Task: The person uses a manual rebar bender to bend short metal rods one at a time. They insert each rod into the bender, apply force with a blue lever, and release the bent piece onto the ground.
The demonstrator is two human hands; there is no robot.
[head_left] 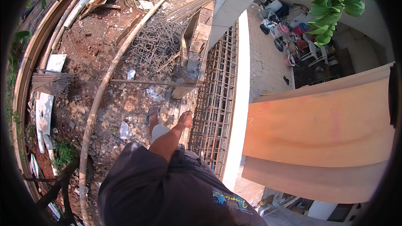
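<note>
Steel cage point(224, 69), bars point(211, 119) inside, beside left hand point(184, 119).

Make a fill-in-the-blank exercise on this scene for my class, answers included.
One bare hand shows: the person's ____.
In the picture, the long, rusty steel-bar cage lies to the ____ of that hand.
The long, curved wooden pole lies mostly to the ____ of the tangled, rusty metal pile.
In the picture, the bright-green leafy branch appears ____ (above/below) the broad, flat orange panel.

Missing words: left; right; left; above.
</note>
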